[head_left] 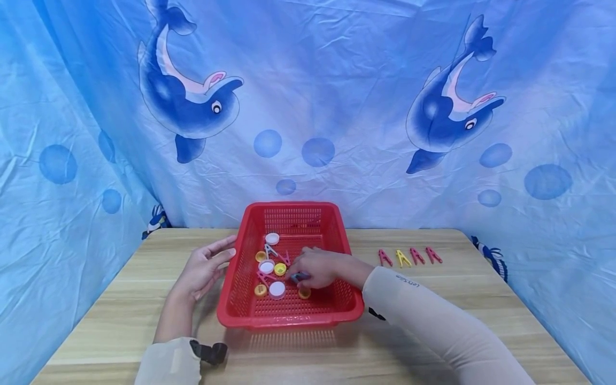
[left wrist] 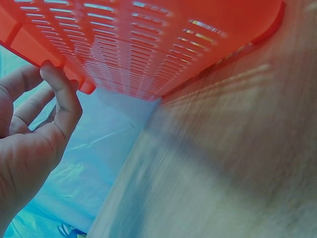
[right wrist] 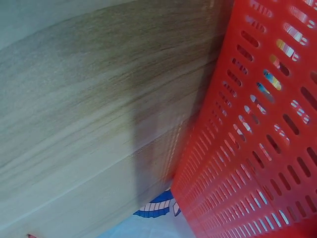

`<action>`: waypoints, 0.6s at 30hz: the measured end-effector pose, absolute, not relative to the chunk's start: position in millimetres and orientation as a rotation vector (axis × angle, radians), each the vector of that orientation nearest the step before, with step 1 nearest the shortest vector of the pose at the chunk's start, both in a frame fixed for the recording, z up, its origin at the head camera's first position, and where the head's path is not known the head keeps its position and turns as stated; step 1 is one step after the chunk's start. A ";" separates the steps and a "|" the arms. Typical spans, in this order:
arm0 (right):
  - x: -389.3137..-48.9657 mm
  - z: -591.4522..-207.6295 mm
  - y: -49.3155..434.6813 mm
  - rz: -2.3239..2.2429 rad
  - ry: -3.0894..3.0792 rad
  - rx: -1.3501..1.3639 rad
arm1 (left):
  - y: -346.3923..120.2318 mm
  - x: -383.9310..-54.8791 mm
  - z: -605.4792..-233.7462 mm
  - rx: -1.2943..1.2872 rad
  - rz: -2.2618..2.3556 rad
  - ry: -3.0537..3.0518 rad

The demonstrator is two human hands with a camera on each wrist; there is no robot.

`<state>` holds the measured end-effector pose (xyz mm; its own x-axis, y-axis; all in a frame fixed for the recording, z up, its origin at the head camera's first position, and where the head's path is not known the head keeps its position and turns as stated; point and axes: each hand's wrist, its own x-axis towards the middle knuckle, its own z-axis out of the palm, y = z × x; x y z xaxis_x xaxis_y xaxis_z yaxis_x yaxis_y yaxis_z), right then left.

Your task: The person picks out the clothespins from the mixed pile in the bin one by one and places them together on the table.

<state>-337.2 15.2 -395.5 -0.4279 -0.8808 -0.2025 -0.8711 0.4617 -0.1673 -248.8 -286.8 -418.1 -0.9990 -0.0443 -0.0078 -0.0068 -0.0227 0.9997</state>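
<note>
A red plastic basket (head_left: pixel 289 322) stands on the table, holding several bottle caps and clothespins. At its left rim my left hand (head_left: pixel 204 270) pinches the edge between thumb and fingers; the left wrist view shows this hand (left wrist: pixel 37 114) from below. My right hand (head_left: pixel 315 267) reaches inside over the right wall, fingers pointing down and left. A dark blue clothespin (head_left: pixel 300 276) is pinched at its fingertips, partly covered by them. Left of it lie a white cap (head_left: pixel 277 290), a yellow cap (head_left: pixel 280 269) and a pink clothespin (head_left: pixel 264 278). Only the basket's slotted wall (right wrist: pixel 233 148) shows in the right wrist view.
Right of the basket, a yellow clothespin (head_left: pixel 403 259) and several red ones lie in a row on the wooden table (head_left: pixel 433 299). A blue curtain (head_left: pixel 308 107) with dolphins hangs behind and along both sides.
</note>
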 end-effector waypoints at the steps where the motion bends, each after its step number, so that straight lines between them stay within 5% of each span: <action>1: -337.4 -395.6 15.2 -0.056 2.452 -1.508 | -286.7 -248.9 -417.9 0.058 -2.230 -2.173; 18: -338.8 -395.4 12.9 -0.192 2.429 -1.572 | -285.9 -247.4 -416.3 0.035 -2.236 -2.170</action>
